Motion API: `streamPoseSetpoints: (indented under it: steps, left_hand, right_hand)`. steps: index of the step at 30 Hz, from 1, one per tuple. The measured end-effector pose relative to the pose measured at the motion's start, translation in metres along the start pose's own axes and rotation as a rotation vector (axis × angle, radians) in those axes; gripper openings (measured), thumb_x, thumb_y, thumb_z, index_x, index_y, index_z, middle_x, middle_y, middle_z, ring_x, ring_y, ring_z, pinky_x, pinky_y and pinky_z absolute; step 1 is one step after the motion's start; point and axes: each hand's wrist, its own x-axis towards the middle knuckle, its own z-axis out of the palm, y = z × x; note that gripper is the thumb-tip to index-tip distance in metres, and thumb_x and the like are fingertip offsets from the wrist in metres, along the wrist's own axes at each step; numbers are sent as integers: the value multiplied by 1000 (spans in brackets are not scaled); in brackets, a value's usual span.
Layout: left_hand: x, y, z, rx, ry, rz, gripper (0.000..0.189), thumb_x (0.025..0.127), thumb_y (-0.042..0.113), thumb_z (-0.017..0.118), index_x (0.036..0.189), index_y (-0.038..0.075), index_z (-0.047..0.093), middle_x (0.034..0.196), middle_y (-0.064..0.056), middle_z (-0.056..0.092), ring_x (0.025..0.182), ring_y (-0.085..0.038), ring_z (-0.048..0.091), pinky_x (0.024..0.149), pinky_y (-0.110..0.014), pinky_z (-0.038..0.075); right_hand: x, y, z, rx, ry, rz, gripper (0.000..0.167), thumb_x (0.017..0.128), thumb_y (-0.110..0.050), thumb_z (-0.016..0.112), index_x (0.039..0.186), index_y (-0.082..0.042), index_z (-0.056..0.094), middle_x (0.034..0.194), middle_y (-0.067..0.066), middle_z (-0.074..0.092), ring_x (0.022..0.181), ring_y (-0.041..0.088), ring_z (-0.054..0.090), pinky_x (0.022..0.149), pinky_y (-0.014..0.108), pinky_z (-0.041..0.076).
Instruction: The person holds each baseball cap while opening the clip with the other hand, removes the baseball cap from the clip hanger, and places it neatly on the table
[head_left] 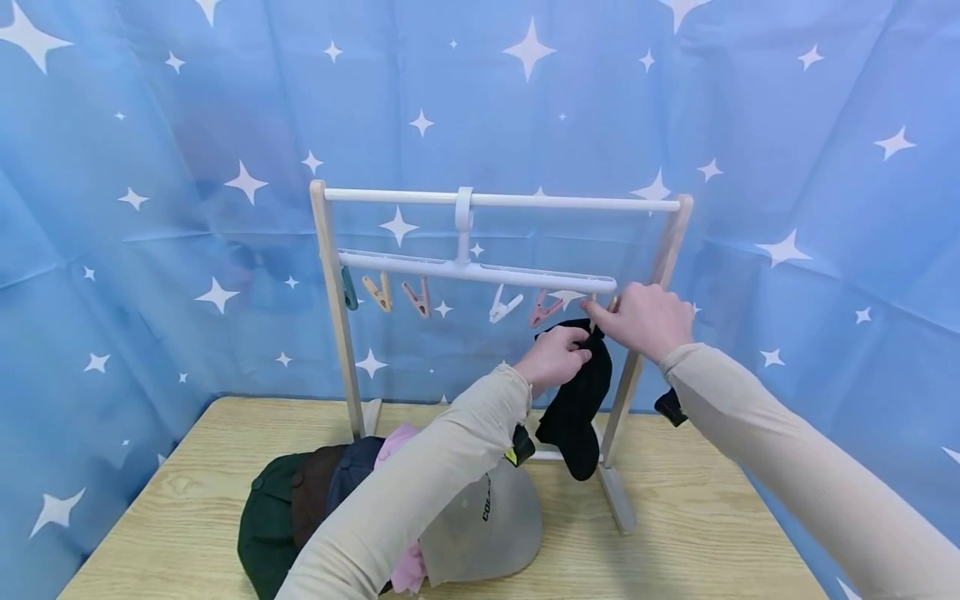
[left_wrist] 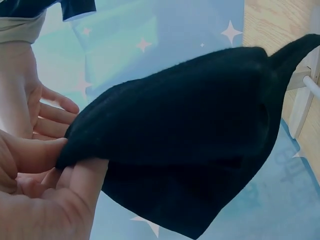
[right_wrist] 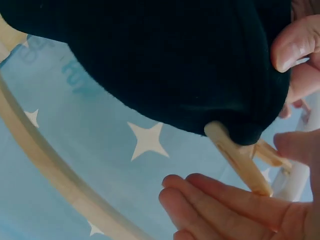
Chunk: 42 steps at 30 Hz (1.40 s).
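Note:
A black sock [head_left: 576, 408] hangs below the right end of a white clip hanger [head_left: 525, 275]. My left hand [head_left: 557, 358] pinches its upper edge between thumb and fingers, and in the left wrist view the sock [left_wrist: 185, 120] spreads away from that hand [left_wrist: 55, 195]. A pale wooden-coloured clothespin [right_wrist: 240, 160] has one leg over the sock's top corner in the right wrist view. Around this clothespin is my right hand [head_left: 647, 318], its fingers straight and close to the clothespin, its thumb apart from them. Whether the fingertips touch the clothespin is unclear.
The hanger hooks onto the white rail [head_left: 390, 197] of a wooden-legged stand. Other clothespins, including a white one [head_left: 504, 305] and a pink one [head_left: 545, 310], hang along it. Caps, including a dark green one [head_left: 270, 517] and a grey one [head_left: 495, 529], lie on the table [head_left: 697, 533].

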Motion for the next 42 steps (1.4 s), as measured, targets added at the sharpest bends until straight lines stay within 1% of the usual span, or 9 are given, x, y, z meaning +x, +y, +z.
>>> streamPoseSetpoints:
  steps: [3,8,16,21,26,29,35,38,42]
  left_hand:
    - [0,-1,2,7,0,1,39,102,7,47,141,4,48,139,-11,51,124,-22,50,97,-35,43]
    - [1,-3,3,17,-13,0,40,102,7,47,141,5,48,139,-11,51,124,-22,50,96,-35,44]
    - [3,-7,1,5,-26,-4,40,101,7,48,142,5,47,142,-9,48,126,-22,48,98,-35,42]
    - [3,-11,0,-6,-50,-26,41,102,8,47,143,5,45,144,-9,46,128,-22,47,99,-35,42]
    - [1,-12,0,-21,-59,-38,41,102,9,47,143,5,45,143,-10,47,127,-22,47,98,-35,42]
    - [0,-15,1,-51,-68,-51,42,102,10,47,144,5,44,142,-10,47,127,-23,47,99,-37,42]
    - [-3,-20,2,-119,-80,-67,41,102,10,48,143,6,45,140,-10,48,125,-24,48,98,-39,42]
    - [-5,-21,3,-136,-76,-70,41,102,10,48,142,6,46,138,-10,50,124,-25,49,97,-40,43]
    - [-10,-25,8,-125,-94,-72,41,101,9,49,143,4,46,140,-11,49,126,-24,48,98,-39,43]
  right_hand:
    - [1,-2,0,-7,-13,23,63,93,-56,51,46,-16,40,43,-1,30,37,18,33,37,29,22]
    - [2,-3,2,1,-42,30,60,94,-52,49,47,-17,38,43,-3,28,37,16,31,38,29,21]
    - [8,-3,-3,60,-126,16,51,94,-42,48,51,-17,38,46,-4,26,40,14,26,40,28,20]
    - [11,2,-6,113,-202,-6,48,94,-39,48,52,-17,44,47,-4,27,41,12,21,41,27,20]
    - [13,7,-5,192,-236,-29,45,93,-36,49,55,-13,53,46,-4,31,41,11,21,40,27,20]
    - [14,8,-3,227,-236,-29,44,93,-36,50,57,-11,57,46,-3,33,40,11,22,40,27,20]
    - [13,10,3,278,-188,-28,42,92,-36,50,60,-10,60,46,-1,38,40,11,24,40,27,21]
    - [13,12,7,355,-163,-46,44,94,-35,51,58,-11,53,46,-2,35,40,11,23,41,28,22]
    - [14,15,12,460,-118,-55,48,96,-35,52,54,-13,40,45,-4,27,39,12,21,40,28,22]
